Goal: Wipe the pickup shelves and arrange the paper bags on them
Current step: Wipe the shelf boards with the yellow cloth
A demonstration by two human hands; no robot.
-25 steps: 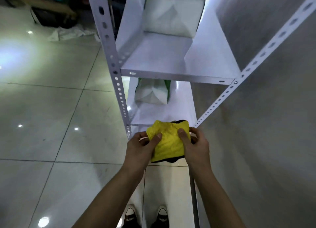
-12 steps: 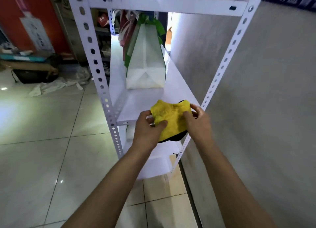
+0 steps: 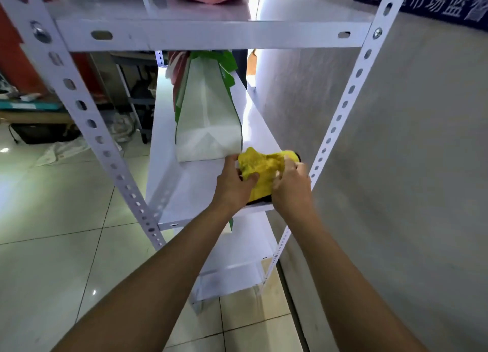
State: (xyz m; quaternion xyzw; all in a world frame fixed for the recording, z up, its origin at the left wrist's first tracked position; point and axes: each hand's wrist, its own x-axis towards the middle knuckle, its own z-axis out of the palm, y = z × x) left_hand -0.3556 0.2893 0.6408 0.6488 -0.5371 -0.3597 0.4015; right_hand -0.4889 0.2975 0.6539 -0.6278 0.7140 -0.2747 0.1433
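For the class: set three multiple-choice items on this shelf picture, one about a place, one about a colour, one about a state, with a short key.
1. Where does the white paper bag with green edges stand?
A. on the floor
B. on the middle shelf
C. in the person's hands

2. What colour is the cloth?
A. yellow
B. blue
C. red

3. How is the cloth held?
A. by neither hand
B. by the left hand only
C. by both hands

Key: B, the bag stands upright on the shelf board behind the cloth; A, the cloth is yellow; C, the left hand and right hand both grip it.
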